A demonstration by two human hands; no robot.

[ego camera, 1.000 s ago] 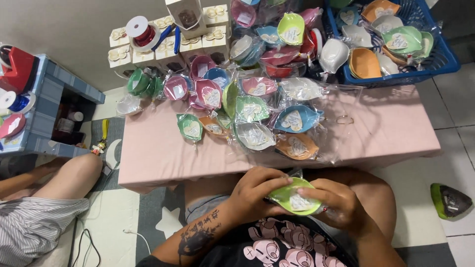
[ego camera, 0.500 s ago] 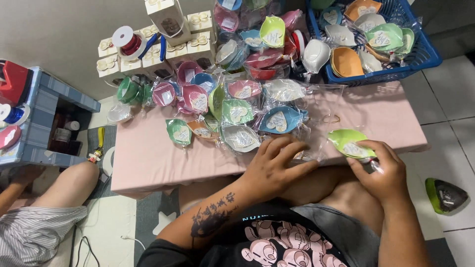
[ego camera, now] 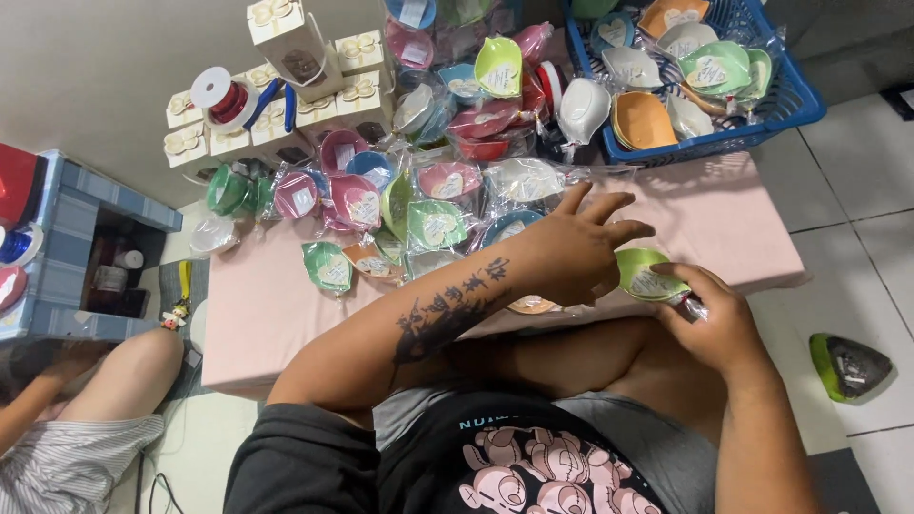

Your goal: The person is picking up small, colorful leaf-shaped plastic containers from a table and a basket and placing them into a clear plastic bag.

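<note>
While our right hand (ego camera: 714, 319) grips the green wrapped dish (ego camera: 647, 274), our left hand (ego camera: 571, 252) hovers open-fingered over the pink table (ego camera: 724, 219).

The left hand (ego camera: 571, 252) hides part of a wrapped dish (ego camera: 531, 305); the basket (ego camera: 809, 95) runs off the top edge.

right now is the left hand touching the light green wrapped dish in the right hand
Touching. The head view shows the left hand overlapping the light green wrapped dish's left edge, while the right hand holds it.
</note>
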